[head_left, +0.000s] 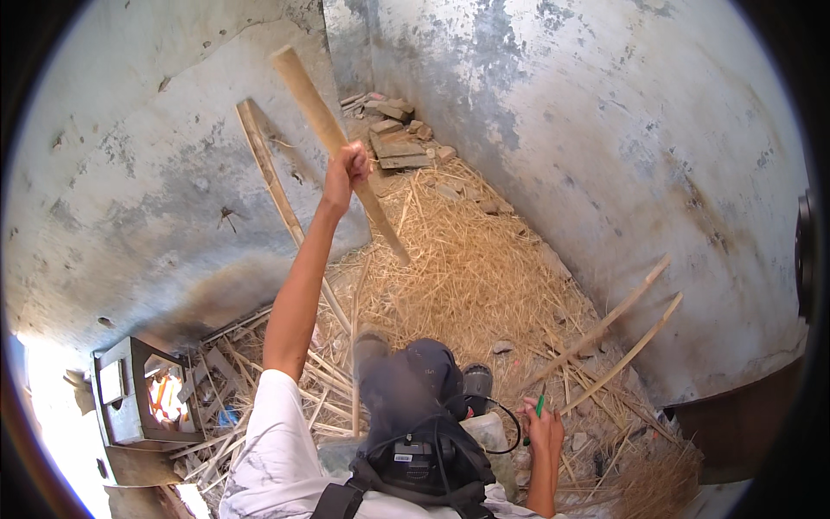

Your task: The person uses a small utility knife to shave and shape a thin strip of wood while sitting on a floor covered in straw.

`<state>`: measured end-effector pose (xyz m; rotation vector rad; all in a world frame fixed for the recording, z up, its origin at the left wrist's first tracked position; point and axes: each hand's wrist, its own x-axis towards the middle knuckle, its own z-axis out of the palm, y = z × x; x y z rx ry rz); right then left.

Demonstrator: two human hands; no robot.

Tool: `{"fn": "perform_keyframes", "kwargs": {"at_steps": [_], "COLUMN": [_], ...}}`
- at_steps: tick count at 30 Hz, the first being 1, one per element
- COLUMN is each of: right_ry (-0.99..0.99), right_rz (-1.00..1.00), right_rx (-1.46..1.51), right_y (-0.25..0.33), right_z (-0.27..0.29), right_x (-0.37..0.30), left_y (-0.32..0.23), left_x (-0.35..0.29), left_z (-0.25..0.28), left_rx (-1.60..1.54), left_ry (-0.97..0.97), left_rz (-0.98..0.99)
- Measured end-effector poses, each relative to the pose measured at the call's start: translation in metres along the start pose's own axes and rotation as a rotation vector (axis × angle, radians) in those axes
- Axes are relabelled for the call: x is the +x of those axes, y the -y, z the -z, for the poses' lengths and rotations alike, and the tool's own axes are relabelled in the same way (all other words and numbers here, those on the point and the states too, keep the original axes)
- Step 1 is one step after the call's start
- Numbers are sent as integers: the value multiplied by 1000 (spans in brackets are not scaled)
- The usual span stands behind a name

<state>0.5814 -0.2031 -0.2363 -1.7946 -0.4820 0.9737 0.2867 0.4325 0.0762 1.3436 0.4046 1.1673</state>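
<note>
My left hand (349,164) is raised with the arm stretched out, its fingers wrapped round a long flat wooden slat (309,97). The slat slants from upper left to lower right, its lower end over the straw. Low on the right, my right hand (543,429) is closed round a thin green tool (540,405) with a narrow dark tip; its exact kind is too small to make out. Just beyond that hand, two thin curved wooden strips (629,353) lean toward the right wall. A second slat (270,177) leans on the left wall beside my left arm.
Loose straw (458,251) covers the floor between two flaking plaster walls (605,112). Broken bricks (398,143) are heaped in the far corner. At lower left stands a dark box-like frame (130,406) near scattered wooden sticks (229,372). A black cable (517,415) loops near my right hand.
</note>
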Motion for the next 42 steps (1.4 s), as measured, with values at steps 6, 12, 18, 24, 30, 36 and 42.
{"fn": "perform_keyframes", "kwargs": {"at_steps": [6, 12, 18, 24, 30, 36, 42], "right_ry": [-33, -12, 33, 91, 143, 213, 317], "right_rz": [50, 194, 352, 389, 519, 604, 451], "right_rx": [241, 286, 216, 299, 565, 644, 672], "right_y": [103, 197, 227, 257, 289, 329, 331], "right_z": [-37, -73, -83, -88, -88, -103, -119], "right_x": [-7, -11, -19, -45, -62, -69, -62], "left_y": [-113, -211, -247, -236, -153, -91, -78], "left_x": [-17, -67, -117, -177, -238, -298, -311], "left_z": [-69, -93, -125, -133, -146, -173, -181], "left_rx": [-164, 27, 233, 413, 166, 21, -49], "left_ry": [125, 178, 167, 334, 629, 647, 688], "left_rz": [-205, -279, -171, 267, 871, 965, 945]}}
